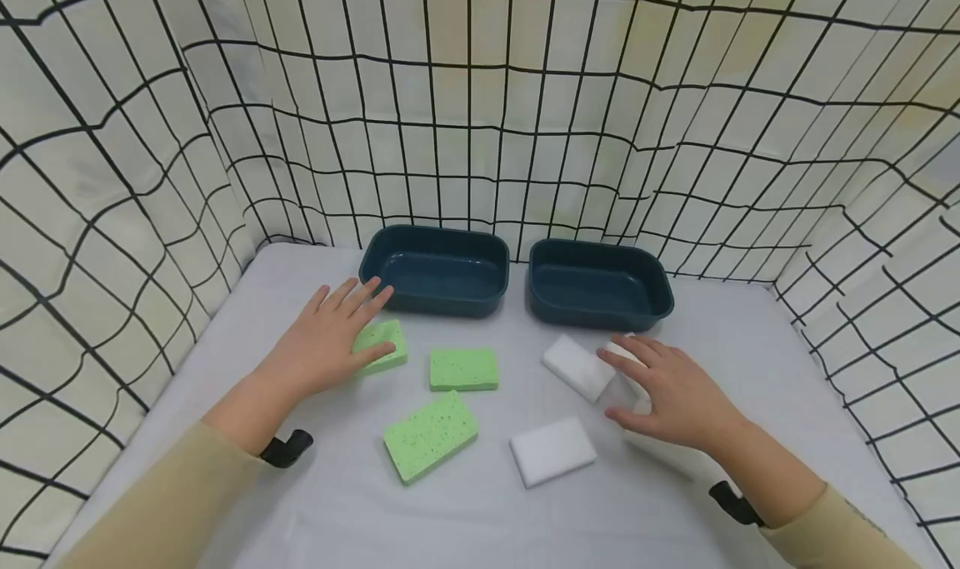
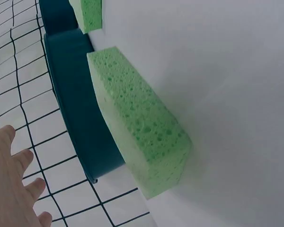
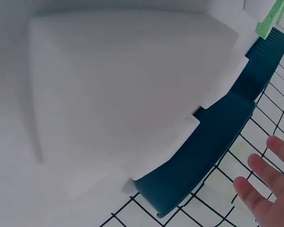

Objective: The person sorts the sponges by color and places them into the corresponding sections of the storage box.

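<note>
Flat and spread, the left hand (image 1: 330,336) at left centre of the head view lies over the top of a green sponge (image 1: 382,346), fingers straight, not yet curled round it. Two more green sponges (image 1: 463,369) (image 1: 431,435) lie loose toward the middle of the gray table (image 1: 337,511), and the left bin (image 1: 435,269) stands just behind the fingertips, the right bin (image 1: 598,284) beside it. At right centre the right hand (image 1: 667,390), fingers loosely extended, touches the white sponges (image 1: 577,367) there; another white sponge (image 1: 552,451) lies nearer the bottom, apart. Both hands seem at the reach-and-grasp step; closing thumb and fingers on the sponge sides looks the next need. Room to lift seems ample; bin rims and the checked curtain (image 1: 112,177) bound it.
</note>
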The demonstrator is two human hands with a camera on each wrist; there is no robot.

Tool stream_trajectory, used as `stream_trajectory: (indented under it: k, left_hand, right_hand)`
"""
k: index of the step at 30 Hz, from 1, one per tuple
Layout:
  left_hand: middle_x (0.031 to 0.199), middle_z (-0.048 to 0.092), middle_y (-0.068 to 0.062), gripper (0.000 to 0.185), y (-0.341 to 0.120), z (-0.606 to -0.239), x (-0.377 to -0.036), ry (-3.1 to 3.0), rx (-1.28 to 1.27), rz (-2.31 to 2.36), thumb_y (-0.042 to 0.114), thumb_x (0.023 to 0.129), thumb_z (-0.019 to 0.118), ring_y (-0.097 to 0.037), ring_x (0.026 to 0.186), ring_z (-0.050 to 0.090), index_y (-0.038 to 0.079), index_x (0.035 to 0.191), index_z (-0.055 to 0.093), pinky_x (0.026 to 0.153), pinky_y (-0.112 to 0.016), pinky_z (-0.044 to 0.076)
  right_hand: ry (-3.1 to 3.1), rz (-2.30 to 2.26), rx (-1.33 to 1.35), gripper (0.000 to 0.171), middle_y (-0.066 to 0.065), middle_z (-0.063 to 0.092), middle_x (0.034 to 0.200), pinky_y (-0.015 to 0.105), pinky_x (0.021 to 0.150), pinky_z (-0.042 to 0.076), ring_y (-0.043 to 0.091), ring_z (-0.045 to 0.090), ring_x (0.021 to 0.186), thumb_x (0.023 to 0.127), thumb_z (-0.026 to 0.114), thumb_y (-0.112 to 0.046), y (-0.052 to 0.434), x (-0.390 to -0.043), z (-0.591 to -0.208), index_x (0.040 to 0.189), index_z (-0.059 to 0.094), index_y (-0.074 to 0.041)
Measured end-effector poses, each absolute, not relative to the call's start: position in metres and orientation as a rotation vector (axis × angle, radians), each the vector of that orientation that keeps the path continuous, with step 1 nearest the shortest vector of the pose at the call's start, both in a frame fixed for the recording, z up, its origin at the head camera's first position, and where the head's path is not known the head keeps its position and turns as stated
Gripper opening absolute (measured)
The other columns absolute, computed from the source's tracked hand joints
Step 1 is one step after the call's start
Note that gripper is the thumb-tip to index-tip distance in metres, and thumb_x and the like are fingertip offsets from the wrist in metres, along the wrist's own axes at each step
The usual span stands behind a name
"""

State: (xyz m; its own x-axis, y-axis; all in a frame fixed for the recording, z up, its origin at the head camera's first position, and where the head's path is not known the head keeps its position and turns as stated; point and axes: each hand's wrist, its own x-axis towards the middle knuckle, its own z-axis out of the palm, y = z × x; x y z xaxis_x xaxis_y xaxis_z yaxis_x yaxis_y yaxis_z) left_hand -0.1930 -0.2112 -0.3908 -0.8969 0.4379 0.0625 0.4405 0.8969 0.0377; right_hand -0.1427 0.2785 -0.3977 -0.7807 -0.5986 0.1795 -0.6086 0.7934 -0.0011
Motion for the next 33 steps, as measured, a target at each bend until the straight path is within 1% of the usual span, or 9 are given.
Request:
stream_trajectory:
  k: [5,8,10,14,17,25,30,33]
  left_hand:
    - [0.166,0.010,-0.009,0.089,-0.213,-0.387,-0.207,-3.073,-0.617,-0.102,0.074,0.095,0.032,-0.037,0.151,0.008,0.020,0.161,0.009,0.119,-0.059,0.004]
    - [0.166,0.010,-0.011,0.088,-0.214,-0.385,-0.216,-3.104,-0.587,-0.134,0.070,0.096,0.037,-0.040,0.150,0.008,0.019,0.161,0.007,0.118,-0.062,0.004]
    - [0.166,0.010,-0.013,0.089,-0.215,-0.383,-0.222,-3.128,-0.568,-0.146,0.070,0.097,0.037,-0.042,0.149,0.009,0.018,0.161,0.005,0.117,-0.063,0.004]
    - [0.165,0.009,-0.017,0.092,-0.221,-0.378,-0.235,-3.161,-0.533,-0.155,0.076,0.095,0.028,-0.045,0.148,0.009,0.017,0.161,0.003,0.116,-0.065,0.004]
    - [0.165,0.010,-0.019,0.095,-0.225,-0.378,-0.247,-3.175,-0.518,-0.157,0.079,0.092,0.023,-0.046,0.148,0.010,0.017,0.161,0.002,0.115,-0.066,0.004]
    - [0.164,0.008,-0.022,0.099,-0.233,-0.379,-0.271,-3.223,-0.470,-0.195,0.081,0.091,0.021,-0.049,0.147,0.009,0.014,0.161,0.001,0.114,-0.068,0.003]
    - [0.164,0.007,-0.023,0.100,-0.235,-0.380,-0.281,-3.256,-0.468,-0.205,0.082,0.090,0.019,-0.049,0.146,0.009,0.014,0.161,-0.001,0.114,-0.069,0.005]
    - [0.163,0.006,-0.024,0.101,-0.236,-0.381,-0.287,-3.284,-0.447,-0.225,0.082,0.090,0.018,-0.051,0.145,0.007,0.014,0.160,-0.003,0.113,-0.070,0.003]
  right_hand:
    - [-2.908,0.132,0.887,0.069,0.006,0.055,0.138,0.055,0.098,0.046,0.032,0.054,0.122,0.084,0.070,-0.057,0.285,-0.136,-0.401,0.144,0.054,-0.026]
    - [-2.982,0.147,0.828,0.067,0.005,0.058,0.133,0.054,0.096,0.047,0.030,0.057,0.119,0.083,0.071,-0.056,0.291,-0.129,-0.402,0.142,0.056,-0.027]
    - [-3.023,0.162,0.787,0.067,0.003,0.059,0.129,0.053,0.095,0.048,0.029,0.058,0.117,0.083,0.072,-0.058,0.297,-0.125,-0.403,0.140,0.058,-0.027]
    - [-3.080,0.183,0.724,0.066,0.002,0.061,0.125,0.051,0.092,0.050,0.027,0.059,0.113,0.082,0.071,-0.061,0.312,-0.118,-0.408,0.137,0.061,-0.027]
    - [-3.134,0.187,0.661,0.066,0.001,0.062,0.123,0.051,0.092,0.051,0.026,0.060,0.112,0.080,0.072,-0.063,0.323,-0.112,-0.410,0.136,0.062,-0.028]
    - [-3.259,0.201,0.500,0.074,0.005,0.062,0.124,0.055,0.089,0.052,0.031,0.060,0.112,0.074,0.074,-0.069,0.342,-0.099,-0.413,0.135,0.063,-0.029]
    - [-3.266,0.209,0.464,0.076,0.004,0.063,0.122,0.054,0.088,0.053,0.030,0.060,0.112,0.070,0.076,-0.070,0.356,-0.090,-0.419,0.134,0.064,-0.030]
    - [-3.287,0.241,0.456,0.076,0.003,0.063,0.122,0.053,0.086,0.053,0.030,0.060,0.111,0.069,0.077,-0.070,0.361,-0.087,-0.422,0.133,0.064,-0.030]
